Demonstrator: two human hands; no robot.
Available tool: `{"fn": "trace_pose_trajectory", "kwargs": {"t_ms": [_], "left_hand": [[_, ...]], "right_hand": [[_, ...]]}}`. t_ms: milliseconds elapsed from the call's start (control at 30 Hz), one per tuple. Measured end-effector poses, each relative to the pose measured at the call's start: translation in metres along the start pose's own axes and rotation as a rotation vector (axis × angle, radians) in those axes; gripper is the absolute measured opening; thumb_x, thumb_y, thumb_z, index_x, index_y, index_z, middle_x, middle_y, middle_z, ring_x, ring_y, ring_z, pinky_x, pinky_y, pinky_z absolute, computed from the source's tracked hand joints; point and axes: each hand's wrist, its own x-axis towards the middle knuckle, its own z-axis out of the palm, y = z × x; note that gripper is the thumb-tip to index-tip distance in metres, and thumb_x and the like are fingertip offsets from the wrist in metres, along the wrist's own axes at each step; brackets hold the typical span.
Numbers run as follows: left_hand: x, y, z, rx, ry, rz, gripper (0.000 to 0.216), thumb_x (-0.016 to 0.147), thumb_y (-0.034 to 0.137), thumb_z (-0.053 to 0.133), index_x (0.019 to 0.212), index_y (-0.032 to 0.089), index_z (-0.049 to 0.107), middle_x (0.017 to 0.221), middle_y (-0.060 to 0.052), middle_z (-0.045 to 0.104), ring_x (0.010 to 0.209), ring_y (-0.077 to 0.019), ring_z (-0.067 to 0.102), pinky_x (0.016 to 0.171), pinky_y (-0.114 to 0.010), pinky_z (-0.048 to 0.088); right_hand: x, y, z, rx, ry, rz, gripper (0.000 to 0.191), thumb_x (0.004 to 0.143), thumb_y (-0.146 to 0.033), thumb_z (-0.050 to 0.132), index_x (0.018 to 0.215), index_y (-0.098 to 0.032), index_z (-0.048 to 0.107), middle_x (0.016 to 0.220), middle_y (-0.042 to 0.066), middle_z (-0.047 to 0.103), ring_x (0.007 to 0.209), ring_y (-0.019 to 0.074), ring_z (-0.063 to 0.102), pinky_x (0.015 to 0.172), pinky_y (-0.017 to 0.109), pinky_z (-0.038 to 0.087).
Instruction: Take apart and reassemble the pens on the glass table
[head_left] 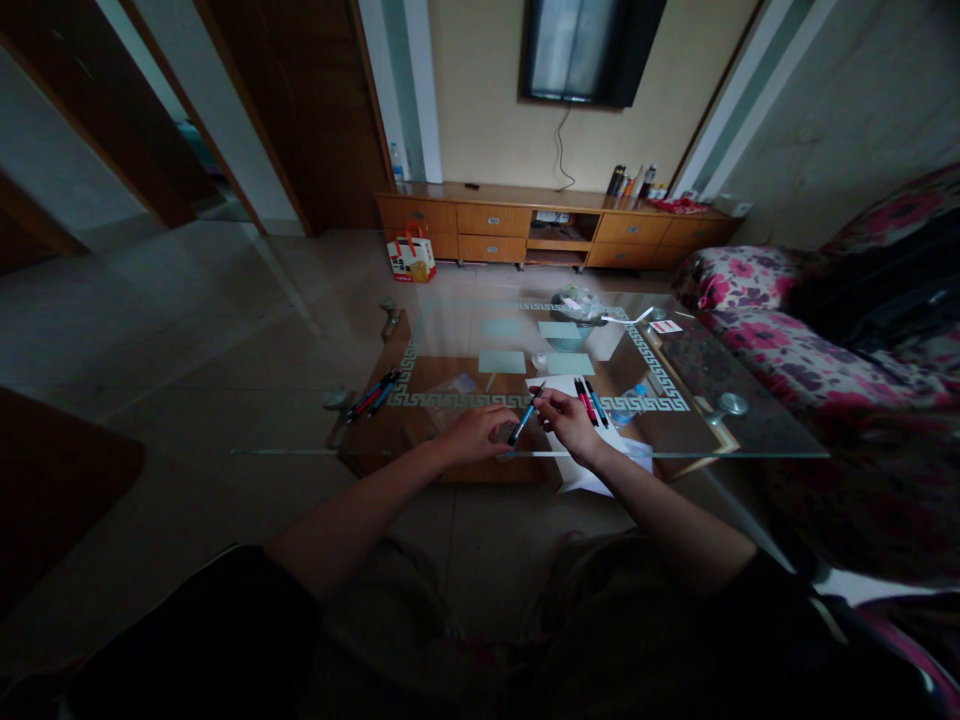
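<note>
Both my hands hover over the near edge of a glass coffee table point(750, 440). My left hand point(476, 432) is curled closed around the lower end of a blue pen point(523, 415). My right hand point(564, 418) pinches the same pen near its upper end. A white sheet of paper point(581, 470) lies under my right hand. Three pens, red, black and blue point(589, 400), rest on the paper just beyond my right hand. Another small bunch of pens point(373, 396) lies at the table's left side.
A bowl with wrapped items point(574, 312) and a small card point(665, 326) sit at the table's far end. A flowered sofa point(810, 340) runs along the right. A wooden TV cabinet point(540, 230) stands against the far wall, with a red and white bag point(411, 258) beside it.
</note>
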Motion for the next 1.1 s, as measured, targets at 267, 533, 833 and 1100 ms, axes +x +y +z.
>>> {"fn": "trace_pose_trajectory", "kwargs": {"t_ms": [267,533,833,1100], "left_hand": [[0.001,-0.002,0.000,0.004,0.010,0.029,0.035,0.079,0.032,0.074,0.110,0.021,0.062,0.097,-0.003,0.062,0.075,-0.0152,0.056,0.071,-0.026,0.044],[0.000,0.002,0.003,-0.008,0.030,-0.020,0.041,0.077,0.029,0.074,0.114,0.022,0.057,0.101,-0.002,0.059,0.073,-0.0137,0.055,0.069,-0.026,0.044],[0.002,0.005,0.001,0.049,0.117,-0.104,0.045,0.075,0.035,0.075,0.114,0.023,0.055,0.105,-0.003,0.059,0.078,-0.0155,0.056,0.072,-0.028,0.045],[0.004,0.009,0.002,0.080,0.158,-0.131,0.040,0.074,0.039,0.075,0.105,0.022,0.055,0.103,-0.003,0.059,0.087,-0.0190,0.058,0.074,-0.029,0.045]], "right_hand": [[0.000,0.000,0.000,-0.021,0.003,0.015,0.040,0.075,-0.052,0.071,0.097,-0.019,0.067,0.076,-0.001,0.061,0.059,0.0104,0.049,0.053,0.023,0.039],[-0.001,0.000,0.002,0.005,-0.046,0.042,0.041,0.073,-0.052,0.073,0.097,-0.019,0.065,0.074,-0.003,0.060,0.059,0.0102,0.051,0.053,0.022,0.040],[-0.009,-0.001,0.009,-0.041,-0.186,0.100,0.055,0.067,-0.041,0.081,0.109,-0.020,0.054,0.091,0.001,0.065,0.068,0.0126,0.060,0.055,0.023,0.047],[-0.011,0.003,0.014,-0.151,-0.204,-0.122,0.041,0.068,-0.031,0.079,0.096,-0.021,0.051,0.088,0.000,0.062,0.072,0.0123,0.060,0.067,0.027,0.050]]}}
